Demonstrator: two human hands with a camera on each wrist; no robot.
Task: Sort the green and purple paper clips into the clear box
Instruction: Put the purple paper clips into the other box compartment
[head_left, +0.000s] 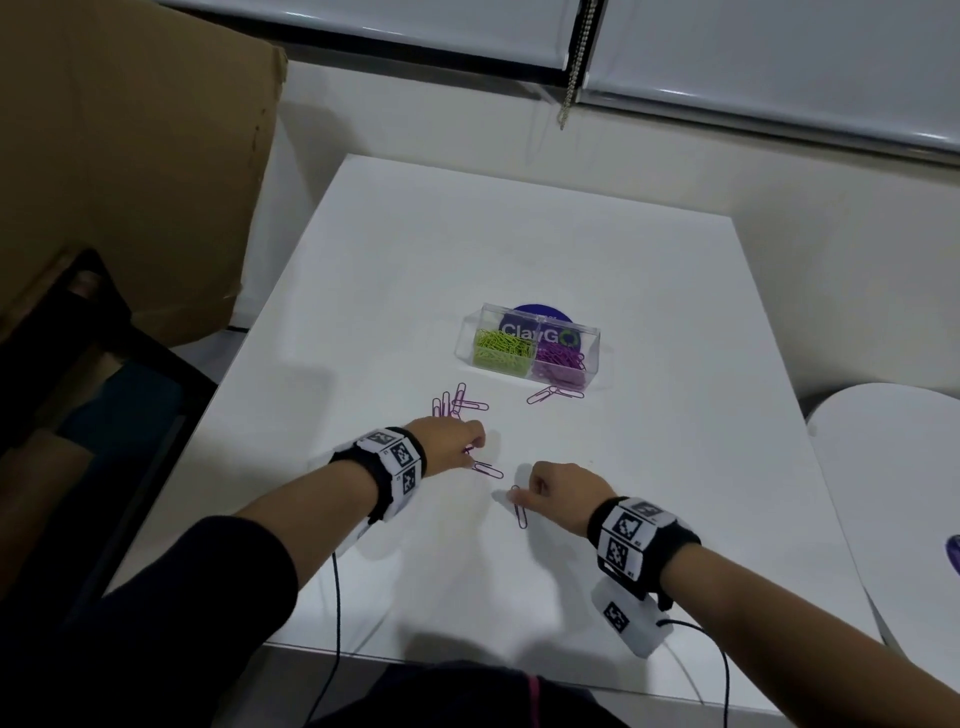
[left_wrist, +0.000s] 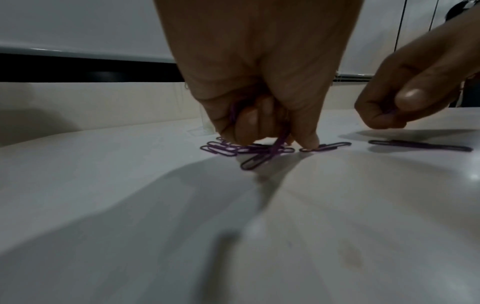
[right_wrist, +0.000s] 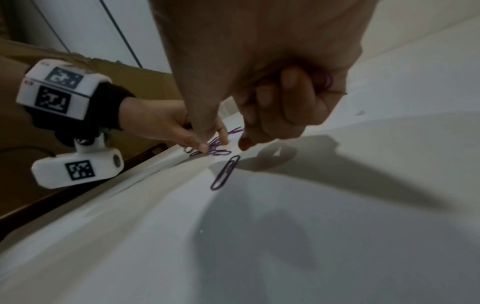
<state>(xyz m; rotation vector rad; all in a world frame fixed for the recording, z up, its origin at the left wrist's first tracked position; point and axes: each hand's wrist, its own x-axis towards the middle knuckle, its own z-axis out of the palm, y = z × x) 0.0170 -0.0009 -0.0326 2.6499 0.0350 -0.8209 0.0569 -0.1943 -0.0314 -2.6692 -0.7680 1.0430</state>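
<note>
A clear two-compartment box (head_left: 528, 347) stands mid-table, with green clips (head_left: 500, 351) on its left side and purple clips (head_left: 560, 362) on its right. Loose purple clips (head_left: 458, 406) lie in front of it, a few more (head_left: 554, 395) by its corner. My left hand (head_left: 475, 447) grips several purple clips (left_wrist: 262, 158) in its curled fingers, and one fingertip touches a clip (left_wrist: 326, 146) on the table. My right hand (head_left: 524, 493) holds purple clips (right_wrist: 324, 80) in its curled fingers, thumb and forefinger just above a lying clip (right_wrist: 225, 172).
The white table (head_left: 571, 249) has a big cardboard box (head_left: 130, 171) off its left edge and a round white surface (head_left: 893, 467) to the right. Cables from the wrist cameras trail over the near edge. A purple round label lies under the clear box.
</note>
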